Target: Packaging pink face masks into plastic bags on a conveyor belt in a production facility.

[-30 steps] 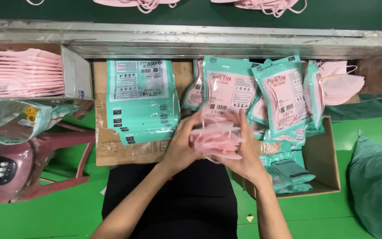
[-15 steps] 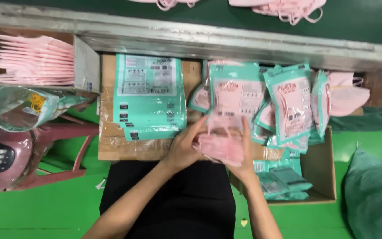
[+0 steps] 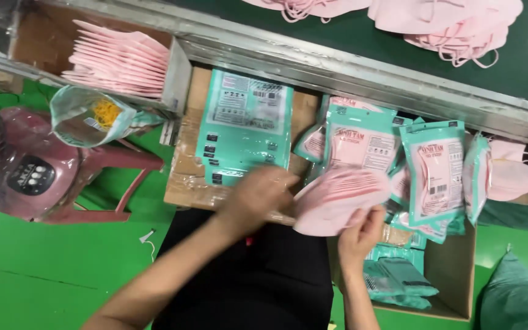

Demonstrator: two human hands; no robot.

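Pink masks (image 3: pixel 337 198) sit fanned in my right hand (image 3: pixel 362 235), its fingers (image 3: pixel 371 217) clamped on them. My left hand (image 3: pixel 258 198), blurred at nine o'clock of them, reaches over the teal pouches (image 3: pixel 245 131); I cannot tell its fingers' spread.

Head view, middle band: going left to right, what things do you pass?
Pink plastic stool → clear bag of yellow rubber bands → stack of flat teal pouches → left hand → fanned pink face masks held by right hand → filled teal pouches in cardboard box
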